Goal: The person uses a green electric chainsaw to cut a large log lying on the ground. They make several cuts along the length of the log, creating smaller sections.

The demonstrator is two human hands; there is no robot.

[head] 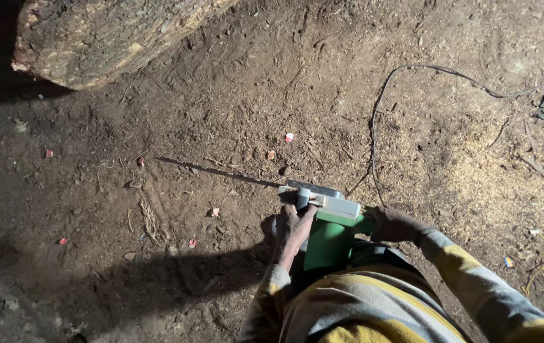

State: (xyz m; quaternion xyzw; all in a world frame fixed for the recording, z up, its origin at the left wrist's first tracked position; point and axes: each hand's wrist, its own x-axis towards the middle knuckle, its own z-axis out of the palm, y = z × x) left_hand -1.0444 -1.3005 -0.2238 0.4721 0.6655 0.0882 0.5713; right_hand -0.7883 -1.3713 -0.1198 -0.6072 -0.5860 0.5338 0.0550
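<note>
Left hand [293, 225]: gripping the front handle of the green chainsaw [329, 238].
Right hand [391, 224]: closed on the chainsaw's rear.
Guide bar [221, 172]: extends from the chainsaw over dirt.
Log [107, 35]: well beyond the chainsaw.

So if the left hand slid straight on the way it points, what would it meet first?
The left hand points up at the saw's pale front guard; it would probably meet that first, then the blade, though depth is unclear.

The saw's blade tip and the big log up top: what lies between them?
Only bare dirt ground with wood chips lies between the chainsaw blade tip and the log, seen in the head view.
</note>
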